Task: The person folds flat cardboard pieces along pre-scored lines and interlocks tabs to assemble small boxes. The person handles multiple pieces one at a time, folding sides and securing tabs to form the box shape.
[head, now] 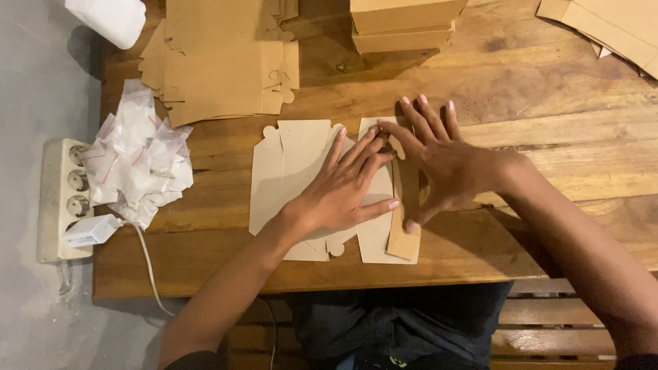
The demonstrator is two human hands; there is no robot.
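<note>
- Both forearms reach in from the near edge of the wooden table (pixel 548 157).
- Left hand (pixel 343 192): flat, fingers spread, pressing down on a die-cut cardboard box blank (pixel 288 171); grips nothing.
- Right hand (pixel 439 164): fingers splayed, palm down, thumb on the blank's folded side strip (pixel 406 236); fingertips meet those of the left.
- Beyond the left hand: stack of flat blanks (pixel 219 62).
- Out past its wrist: heap of small clear bags (pixel 137 157), then a power strip (pixel 62 199).
- Beyond the right hand: folded boxes (pixel 401 24).
</note>
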